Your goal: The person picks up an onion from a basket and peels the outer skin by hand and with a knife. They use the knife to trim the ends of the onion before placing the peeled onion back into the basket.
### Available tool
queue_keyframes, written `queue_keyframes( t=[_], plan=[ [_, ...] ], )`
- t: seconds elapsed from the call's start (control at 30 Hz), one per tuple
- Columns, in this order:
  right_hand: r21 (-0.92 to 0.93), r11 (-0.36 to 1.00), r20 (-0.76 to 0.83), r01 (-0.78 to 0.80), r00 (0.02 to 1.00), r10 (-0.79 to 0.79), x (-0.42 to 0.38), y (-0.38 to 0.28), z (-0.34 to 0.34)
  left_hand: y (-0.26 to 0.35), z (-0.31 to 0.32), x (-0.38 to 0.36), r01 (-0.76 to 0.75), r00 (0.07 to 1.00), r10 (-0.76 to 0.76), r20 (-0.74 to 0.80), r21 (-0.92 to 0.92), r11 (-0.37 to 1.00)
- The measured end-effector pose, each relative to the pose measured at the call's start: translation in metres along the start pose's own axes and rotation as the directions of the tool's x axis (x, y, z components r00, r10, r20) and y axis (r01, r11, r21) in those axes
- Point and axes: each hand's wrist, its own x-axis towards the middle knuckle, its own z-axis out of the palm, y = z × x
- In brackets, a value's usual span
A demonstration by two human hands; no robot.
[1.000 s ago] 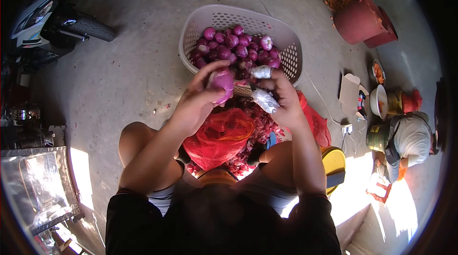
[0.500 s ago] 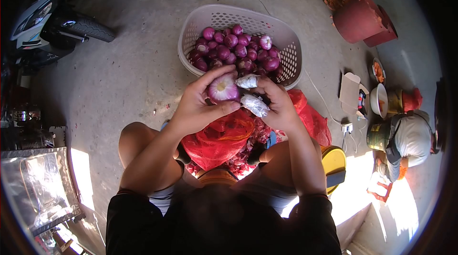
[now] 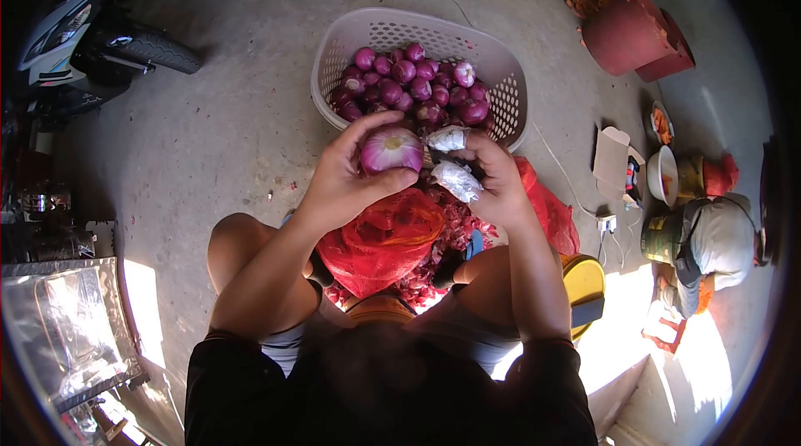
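Note:
My left hand (image 3: 342, 179) grips a peeled red onion (image 3: 390, 151), its pale end facing up, between thumb and fingers. Just right of it is my right hand (image 3: 496, 183), with silvery wrapping (image 3: 457, 181) over the thumb and a fingertip. Those fingers are curled around something dark, mostly hidden, that I cannot make out. Beyond both hands stands a pale perforated basket (image 3: 346, 33) holding many red onions (image 3: 404, 72). Below the hands, between the knees, lie a red mesh bag (image 3: 380, 246) and a heap of onion skins (image 3: 421, 283).
A motorbike wheel (image 3: 154, 47) stands at far left. To the right are red buckets (image 3: 626, 33), an open carton (image 3: 612, 161), a white bowl (image 3: 663, 175), a plug with cords (image 3: 607, 222) and a yellow lid (image 3: 584, 287). Another person (image 3: 722, 246) crouches at the right.
My right hand has drawn slightly right and down, away from the onion, leaving a small gap. The onion has tilted a little in my left hand.

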Motion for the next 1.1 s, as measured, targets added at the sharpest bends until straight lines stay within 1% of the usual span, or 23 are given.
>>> queue_keyframes(
  t=[0.03,0.1,0.2,0.3,0.4,0.47,0.57,0.67,0.7,0.73,0.83,0.87,0.97,1.0,1.07,1.1],
  plan=[
    [0.036,0.990,0.025,-0.139,0.990,0.138,-0.001,-0.003,0.000,-0.001,0.000,0.000,-0.005,1.000,0.005,-0.011,-0.036,0.999],
    [0.095,0.908,0.089,-0.408,0.912,0.400,-0.002,-0.012,0.000,-0.003,-0.001,-0.001,0.012,1.000,-0.014,-0.024,-0.095,0.995],
    [-0.043,0.958,0.130,-0.283,0.949,0.287,0.000,-0.013,-0.002,-0.003,-0.004,-0.001,0.057,0.998,-0.060,-0.013,-0.138,0.989],
    [-0.018,0.972,0.144,-0.236,0.961,0.236,-0.002,-0.005,0.000,-0.002,-0.006,-0.001,0.057,0.998,-0.054,0.026,-0.127,0.990],
    [0.077,0.991,0.088,-0.113,0.991,0.106,-0.003,0.003,0.009,-0.003,-0.007,-0.002,0.059,0.997,-0.053,0.052,-0.120,0.991],
    [0.090,0.989,0.061,-0.120,0.992,0.115,-0.003,0.001,0.010,-0.003,-0.006,-0.002,0.080,0.996,-0.075,0.041,-0.133,0.988],
    [0.142,0.986,0.002,-0.090,0.996,0.091,-0.003,0.003,0.010,-0.002,-0.007,-0.002,0.073,0.994,-0.060,0.086,-0.155,0.985],
    [0.157,0.986,-0.049,-0.058,0.997,0.067,-0.001,0.001,0.008,0.002,-0.004,-0.005,0.112,0.991,-0.105,0.080,-0.093,0.989],
    [0.155,0.987,-0.062,-0.051,0.996,0.062,-0.001,-0.001,0.006,0.001,-0.005,-0.005,0.106,0.991,-0.096,0.093,-0.108,0.988],
    [0.119,0.990,-0.069,-0.079,0.994,0.088,-0.003,0.002,0.003,0.001,-0.006,-0.004,0.100,0.991,-0.087,0.106,-0.123,0.987],
    [0.274,0.950,-0.084,-0.150,0.980,0.179,-0.002,-0.005,-0.003,0.002,-0.008,-0.003,0.096,0.990,-0.078,0.114,-0.158,0.983],
    [0.245,0.954,-0.072,-0.172,0.978,0.194,-0.001,-0.008,-0.006,0.003,-0.008,-0.003,0.097,0.991,-0.079,0.111,-0.167,0.981],
    [0.041,0.966,0.077,-0.254,0.965,0.251,-0.003,-0.003,-0.019,0.000,-0.010,-0.001,0.107,0.993,-0.096,0.074,-0.150,0.983],
    [-0.089,0.939,0.103,-0.333,0.934,0.341,-0.001,-0.006,-0.022,-0.001,-0.012,0.000,0.119,0.992,-0.112,0.059,-0.131,0.984],
    [-0.346,0.821,0.117,-0.454,0.847,0.518,0.005,-0.016,-0.028,-0.001,-0.014,0.002,0.144,0.990,-0.142,0.027,-0.095,0.985],
    [-0.455,0.768,0.165,-0.450,0.805,0.570,0.003,-0.013,-0.031,0.000,-0.015,0.002,0.181,0.983,-0.183,-0.016,-0.078,0.980]
  ],
)
